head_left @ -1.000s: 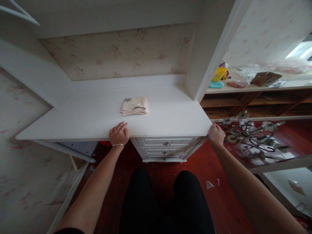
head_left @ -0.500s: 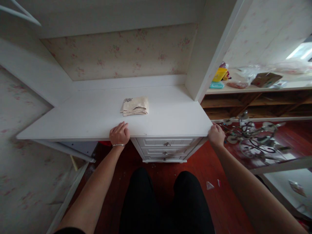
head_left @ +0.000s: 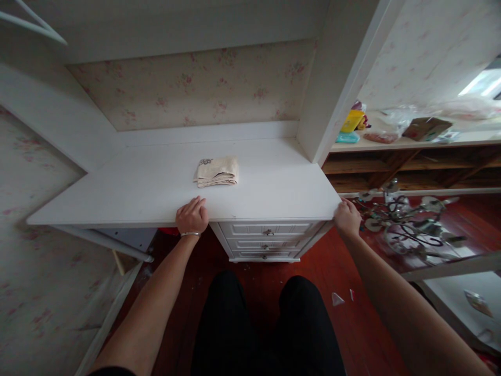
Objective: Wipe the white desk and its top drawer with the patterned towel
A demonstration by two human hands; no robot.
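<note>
A white desk stretches across the view, with a drawer cabinet under its right half. My left hand, a bracelet on its wrist, rests palm down on the desk's front edge, fingers lying forward on the top and nothing in them. At the right front corner, my right hand has its fingers wrapped round the desk's edge; some fingertips are hidden. A folded beige cloth with a dark pattern at one corner lies on the desktop, just beyond my left hand and touched by neither hand.
On the red floor at right lies a chandelier with glass shades. Behind it runs a low wooden shelf unit, topped by a yellow container, a box and plastic bags. A clear plastic scrap lies near my legs.
</note>
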